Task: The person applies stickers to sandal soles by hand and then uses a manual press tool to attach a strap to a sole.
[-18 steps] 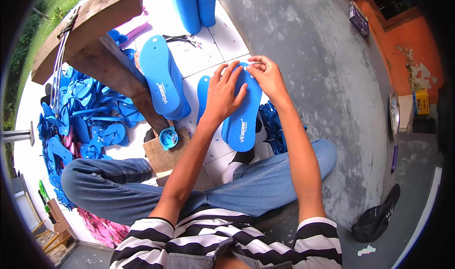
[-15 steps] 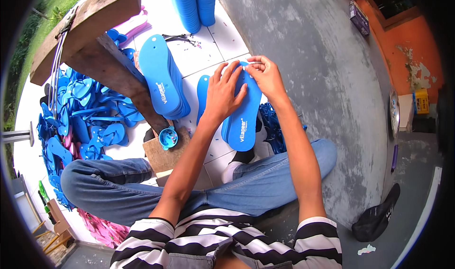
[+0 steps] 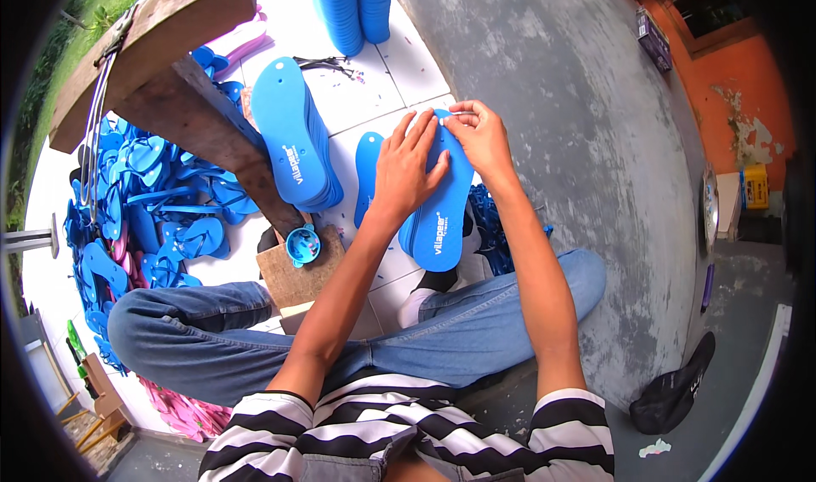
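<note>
A blue flip-flop sole (image 3: 442, 218) with white print lies on top of a small stack in front of me. My left hand (image 3: 405, 174) rests over its upper left side, fingers stretched flat toward the toe and thumb apart. At the toe end, my right hand (image 3: 478, 142) pinches with thumb and index finger near the toe hole. A small whitish bit shows by the fingertips, too small to name. Another blue sole (image 3: 367, 163) sits partly hidden beneath my left hand and wrist.
A stack of blue soles (image 3: 295, 133) stands left, beside a wooden post (image 3: 200, 112). A blue cup (image 3: 303, 246) holds small bits on a wooden block (image 3: 285, 269). Finished blue flip-flops (image 3: 200, 240) are heaped at far left. Blue straps (image 3: 493, 227) lie right of my stack.
Both hands stay at the toe end of the sole, with only slight finger shifts. The whole view has moved a little.
</note>
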{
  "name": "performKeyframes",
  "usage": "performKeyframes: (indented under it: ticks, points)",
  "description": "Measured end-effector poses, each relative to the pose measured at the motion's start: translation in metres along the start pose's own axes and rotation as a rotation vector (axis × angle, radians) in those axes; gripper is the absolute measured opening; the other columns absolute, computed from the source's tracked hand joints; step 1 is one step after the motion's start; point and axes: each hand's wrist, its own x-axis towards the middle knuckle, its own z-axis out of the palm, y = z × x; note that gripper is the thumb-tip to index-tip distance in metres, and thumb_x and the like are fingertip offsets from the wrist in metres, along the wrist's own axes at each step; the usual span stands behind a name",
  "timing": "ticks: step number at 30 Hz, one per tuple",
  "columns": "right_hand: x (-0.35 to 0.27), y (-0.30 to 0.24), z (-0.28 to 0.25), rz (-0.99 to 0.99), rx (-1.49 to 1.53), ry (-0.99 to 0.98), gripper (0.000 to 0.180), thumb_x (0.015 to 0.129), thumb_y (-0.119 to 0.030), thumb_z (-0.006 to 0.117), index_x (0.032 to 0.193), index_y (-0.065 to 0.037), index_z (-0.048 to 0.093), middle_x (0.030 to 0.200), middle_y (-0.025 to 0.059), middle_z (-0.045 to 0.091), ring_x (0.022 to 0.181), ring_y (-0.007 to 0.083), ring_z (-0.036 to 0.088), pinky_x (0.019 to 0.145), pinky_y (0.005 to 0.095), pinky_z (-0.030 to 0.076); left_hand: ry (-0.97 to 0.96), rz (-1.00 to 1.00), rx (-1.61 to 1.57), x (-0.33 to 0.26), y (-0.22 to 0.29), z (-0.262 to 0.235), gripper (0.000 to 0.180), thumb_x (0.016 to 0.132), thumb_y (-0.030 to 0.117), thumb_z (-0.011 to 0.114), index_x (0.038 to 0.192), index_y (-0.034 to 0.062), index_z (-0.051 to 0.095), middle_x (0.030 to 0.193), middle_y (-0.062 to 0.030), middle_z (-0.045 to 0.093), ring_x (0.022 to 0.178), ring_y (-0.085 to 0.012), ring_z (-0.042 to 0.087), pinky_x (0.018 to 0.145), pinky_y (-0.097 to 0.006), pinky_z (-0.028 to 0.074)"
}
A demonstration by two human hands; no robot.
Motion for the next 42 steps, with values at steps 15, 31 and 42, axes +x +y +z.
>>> performKeyframes:
  ticks: [15,31,42]
  points:
    - [-0.036,-0.067,-0.019,-0.266,-0.478,0.191,0.025,0.092,-0.018,0.070,0.112,-0.003,0.069,0.100,0.0101,0.073,0.077,0.0167,0.065,0.072,0.0338,0.054,-0.149,0.004,0.261,0.009,0.014,0.000,0.056,0.089,0.031,0.060,0.144,0.0164,0.055,0.151,-0.0138,0.045,0.136,-0.0363,0.045,0.108,-0.052,0.037]
    - [-0.046,-0.086,-0.062,-0.316,-0.340,0.358,0.020,0.095,-0.018,0.067,0.107,-0.002,0.070,0.098,0.0094,0.070,0.076,0.0178,0.062,0.069,0.0348,0.052,-0.147,-0.284,-0.097,0.027,0.045,-0.027,0.098,0.075,0.041,0.077,0.151,-0.0060,0.038,0.150,-0.0411,0.031,0.136,-0.0556,0.033,0.111,-0.058,0.036]
    - [-0.042,-0.085,-0.054,-0.313,-0.340,0.301,0.020,0.095,-0.017,0.067,0.108,-0.001,0.069,0.098,0.0099,0.070,0.078,0.0184,0.063,0.072,0.0349,0.052,0.014,-0.251,0.063,-0.012,-0.087,0.012,0.079,0.078,0.029,0.077,0.149,0.0090,0.050,0.156,-0.0342,0.029,0.142,-0.0501,0.031,0.117,-0.054,0.031]
